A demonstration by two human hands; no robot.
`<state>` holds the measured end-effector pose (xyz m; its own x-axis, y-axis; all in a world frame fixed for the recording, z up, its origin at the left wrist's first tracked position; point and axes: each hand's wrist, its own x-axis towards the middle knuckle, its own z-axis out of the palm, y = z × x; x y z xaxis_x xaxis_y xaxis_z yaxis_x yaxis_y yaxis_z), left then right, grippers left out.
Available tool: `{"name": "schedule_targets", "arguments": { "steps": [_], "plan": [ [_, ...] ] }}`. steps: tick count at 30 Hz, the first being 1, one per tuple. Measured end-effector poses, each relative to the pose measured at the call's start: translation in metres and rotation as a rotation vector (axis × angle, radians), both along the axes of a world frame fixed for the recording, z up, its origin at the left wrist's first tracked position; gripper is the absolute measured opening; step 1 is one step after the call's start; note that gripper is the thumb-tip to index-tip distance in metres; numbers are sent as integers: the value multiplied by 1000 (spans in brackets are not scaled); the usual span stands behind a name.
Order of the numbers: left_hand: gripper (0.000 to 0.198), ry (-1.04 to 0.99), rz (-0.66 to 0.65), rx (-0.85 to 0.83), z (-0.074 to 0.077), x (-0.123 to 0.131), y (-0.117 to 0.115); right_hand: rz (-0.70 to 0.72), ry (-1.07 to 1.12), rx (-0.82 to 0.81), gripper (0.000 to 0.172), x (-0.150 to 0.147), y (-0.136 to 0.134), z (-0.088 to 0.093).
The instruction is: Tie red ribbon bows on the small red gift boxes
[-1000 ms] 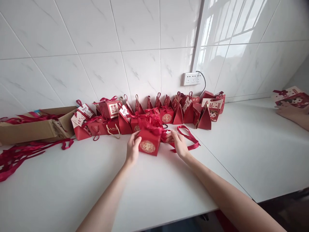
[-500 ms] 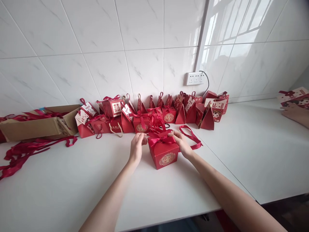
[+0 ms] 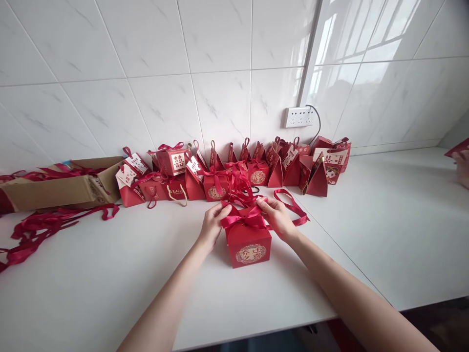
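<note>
**Red Bow Pinched From Both Sides Atop Box**

You stand at a white table, arms stretched forward, with the red box upright on the bare surface between your hands, its gold round emblem facing you. Your left hand closes thumb and fingers on the bow's left side; your right hand pinches ribbon between thumb and fingertips at the bow's upper right. Just beyond your right wrist, a loose ribbon lies curled on the table. Behind the box, a crowded row of red gift boxes runs along the tiled wall, some peaked with small loops on top, others square and tied with bows. A gold-handled bag stands toward the row's left. To your left sits an open carton with ribbon inside, a tangle of red ribbons spread in front of it. A white socket strip with a dark cord hangs above the row. At the far right edge, a co-worker's hand, partly cut off, touches a red item.
</note>
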<state>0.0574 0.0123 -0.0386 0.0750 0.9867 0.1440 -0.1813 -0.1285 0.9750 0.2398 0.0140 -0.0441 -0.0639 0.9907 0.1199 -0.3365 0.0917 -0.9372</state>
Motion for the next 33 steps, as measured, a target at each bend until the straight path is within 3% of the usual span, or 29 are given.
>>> {"name": "schedule_targets", "arguments": {
  "steps": [9,15,20,25,28,30,33],
  "plan": [
    [30,-188,135,10,4,-5,8,-137,254,-50,46,6,8,-2],
    [29,-427,488,-19,15,-20,15,-327,491,-88,33,24,19,3],
    [20,-491,671,-70,19,-41,24,-457,643,-138,16,41,25,6],
    [13,-512,778,-153,14,-54,32,-487,708,-176,24,49,27,5],
    [14,-469,797,-164,4,-52,35,-507,719,-177,36,49,27,15],
    [15,-415,798,-164,-6,-48,36,-548,680,-67,38,47,14,26],
    [15,-317,776,-142,-19,-41,38,-560,459,323,30,46,-42,35]
  ]
}}
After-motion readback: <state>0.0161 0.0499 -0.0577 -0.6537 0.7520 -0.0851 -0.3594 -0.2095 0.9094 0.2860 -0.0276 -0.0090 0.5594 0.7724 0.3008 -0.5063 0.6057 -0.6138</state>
